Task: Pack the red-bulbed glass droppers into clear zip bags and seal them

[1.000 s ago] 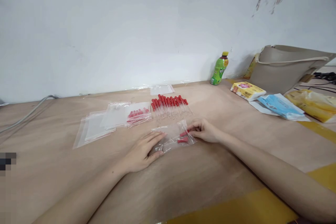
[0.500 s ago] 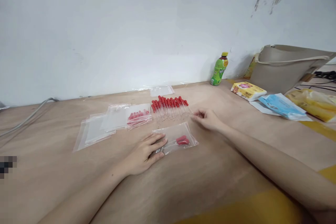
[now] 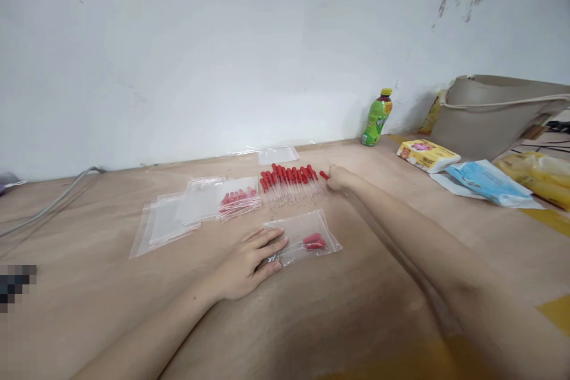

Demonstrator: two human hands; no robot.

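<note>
My left hand (image 3: 253, 258) lies flat with fingers spread on a clear zip bag (image 3: 298, 227), pinning its left end. Inside that bag are two droppers (image 3: 314, 243) with red bulbs. Beyond the bag, several glass droppers (image 3: 289, 181) lie side by side in a row, red bulbs toward the wall. At the right end of the row, my right hand (image 3: 342, 178) has its fingers closed on a single dropper (image 3: 324, 175), whose red bulb sticks out to the left. The hand hides the rest of it.
Filled bags of red-bulbed droppers (image 3: 239, 197) lie left of the row, overlapping flat clear bags (image 3: 167, 219). Another flat bag (image 3: 278, 155) is by the wall. To the right stand a green bottle (image 3: 377, 119), a yellow tissue pack (image 3: 427, 156), a blue packet (image 3: 490, 183) and a grey bin (image 3: 481, 122).
My right hand has moved slightly away from me, and a dropper at the row's right end is now apart from the others at its fingers. My left hand stays on the bag.
</note>
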